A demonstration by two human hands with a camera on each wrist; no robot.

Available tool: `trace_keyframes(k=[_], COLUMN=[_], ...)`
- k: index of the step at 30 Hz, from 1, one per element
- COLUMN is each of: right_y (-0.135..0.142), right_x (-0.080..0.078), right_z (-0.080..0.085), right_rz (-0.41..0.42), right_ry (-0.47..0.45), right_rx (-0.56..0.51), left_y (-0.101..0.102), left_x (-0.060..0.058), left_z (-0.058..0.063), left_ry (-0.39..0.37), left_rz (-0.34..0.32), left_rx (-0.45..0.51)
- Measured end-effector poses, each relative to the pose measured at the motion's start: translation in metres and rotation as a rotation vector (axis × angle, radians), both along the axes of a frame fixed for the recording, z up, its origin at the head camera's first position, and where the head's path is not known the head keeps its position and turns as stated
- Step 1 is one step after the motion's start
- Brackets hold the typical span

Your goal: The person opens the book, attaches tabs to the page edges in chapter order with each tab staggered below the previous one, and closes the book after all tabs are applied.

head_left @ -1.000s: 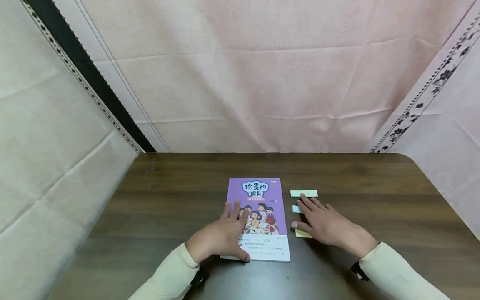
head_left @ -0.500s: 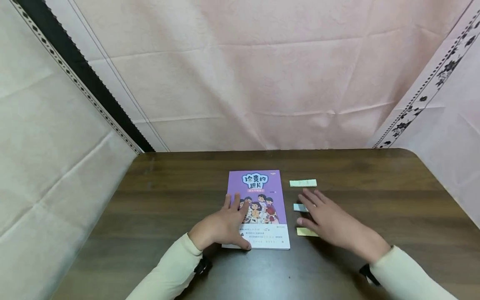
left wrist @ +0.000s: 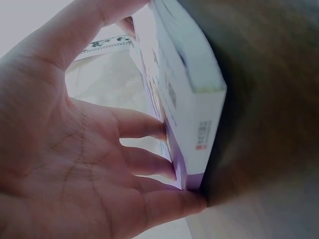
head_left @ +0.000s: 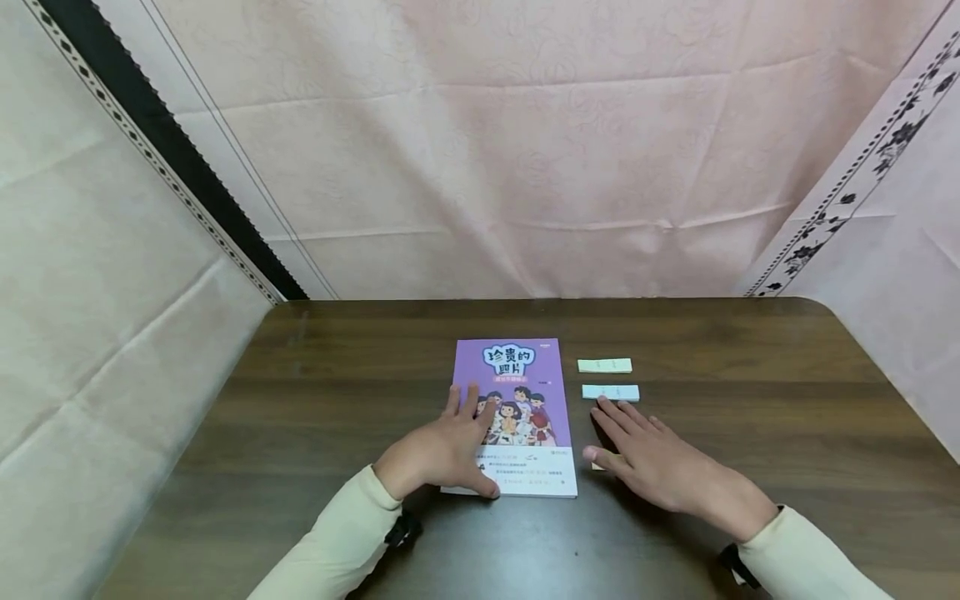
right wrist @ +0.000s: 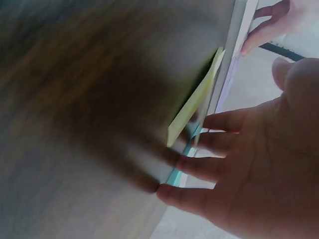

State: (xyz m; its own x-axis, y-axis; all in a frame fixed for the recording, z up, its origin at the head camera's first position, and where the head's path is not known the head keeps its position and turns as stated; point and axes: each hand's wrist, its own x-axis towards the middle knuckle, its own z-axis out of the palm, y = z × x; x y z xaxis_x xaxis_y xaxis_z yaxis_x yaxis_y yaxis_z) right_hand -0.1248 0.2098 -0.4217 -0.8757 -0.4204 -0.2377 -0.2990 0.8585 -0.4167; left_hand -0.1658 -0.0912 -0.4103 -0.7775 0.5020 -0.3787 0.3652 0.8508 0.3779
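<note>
A purple and white book (head_left: 528,471) with cartoon figures on its cover lies flat on the table. My left hand (head_left: 442,450) rests on its left side, fingers spread over the cover and the thumb at the bottom edge. To the book's right, a green sticky note (head_left: 604,365) lies above a blue sticky note (head_left: 611,392). The fingertips of my right hand (head_left: 663,471) are at the blue note's lower edge. Mostly hidden beneath that hand in the head view, a yellow sticky note (right wrist: 197,97) shows with one end raised in the right wrist view.
The dark wooden table (head_left: 360,392) extends on both sides of the hands. Pale cloth (head_left: 487,167) hangs behind its far edge, with more cloth at the left and right sides.
The blue note has shifted away from me, close below the green one. My right hand drew back slightly, then moved left over the yellow note. The left hand stays on the book.
</note>
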Motion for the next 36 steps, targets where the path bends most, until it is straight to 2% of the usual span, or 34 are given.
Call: trace_keyframes(k=[3, 6, 8, 10, 13, 18, 23, 26, 28, 30, 32, 34, 36], right_y=[0.0, -0.005, -0.011, -0.016, -0.019, -0.013, -0.007, -0.006, -0.009, -0.016, -0.027, -0.039, -0.05], right_x=[0.008, 0.034, 0.053, 0.065, 0.067, 0.05, 0.035, 0.031, 0.022, 0.005, -0.02, -0.048, -0.074], right_z=[0.002, 0.002, -0.001, -0.008, -0.017, -0.02, -0.015, -0.003, 0.011, 0.027, 0.041, 0.047, 0.044], right_rz=[0.01, 0.012, 0.015, 0.002, -0.037, -0.066, -0.037, -0.025, -0.032, -0.056, -0.08, -0.097, -0.093], right_ry=[0.087, 0.163, 0.135, 0.06, -0.054, -0.07, -0.029, 0.039, 0.112, 0.184, 0.241, 0.253, 0.239], right_rx=[-0.007, 0.008, 0.018, 0.024, 0.015, 0.025, 0.058, 0.073, 0.078, 0.069, 0.056, 0.036, 0.034], left_y=[-0.002, -0.004, -0.005, -0.007, -0.008, -0.003, 0.0, 0.001, 0.001, 0.001, 0.0, 0.0, 0.0], left_x=[0.0, 0.001, 0.002, 0.003, 0.005, 0.006, 0.007, 0.008, 0.008, 0.007, 0.006, 0.004, 0.003], left_z=[0.001, 0.001, 0.002, 0.002, 0.002, 0.002, 0.002, 0.002, 0.001, 0.002, 0.004, 0.005, 0.006], left_ry=[0.004, 0.004, 0.005, 0.01, 0.011, 0.017, 0.032, 0.029, 0.025, 0.025, 0.025, 0.029, 0.032], left_rz=[0.0, -0.001, 0.002, 0.007, 0.01, 0.009, 0.002, -0.003, -0.006, -0.007, -0.005, -0.004, -0.006], left_rx=[-0.004, -0.003, 0.0, -0.002, 0.003, 0.008, 0.009, 0.015, 0.019, 0.018, 0.011, -0.002, -0.02])
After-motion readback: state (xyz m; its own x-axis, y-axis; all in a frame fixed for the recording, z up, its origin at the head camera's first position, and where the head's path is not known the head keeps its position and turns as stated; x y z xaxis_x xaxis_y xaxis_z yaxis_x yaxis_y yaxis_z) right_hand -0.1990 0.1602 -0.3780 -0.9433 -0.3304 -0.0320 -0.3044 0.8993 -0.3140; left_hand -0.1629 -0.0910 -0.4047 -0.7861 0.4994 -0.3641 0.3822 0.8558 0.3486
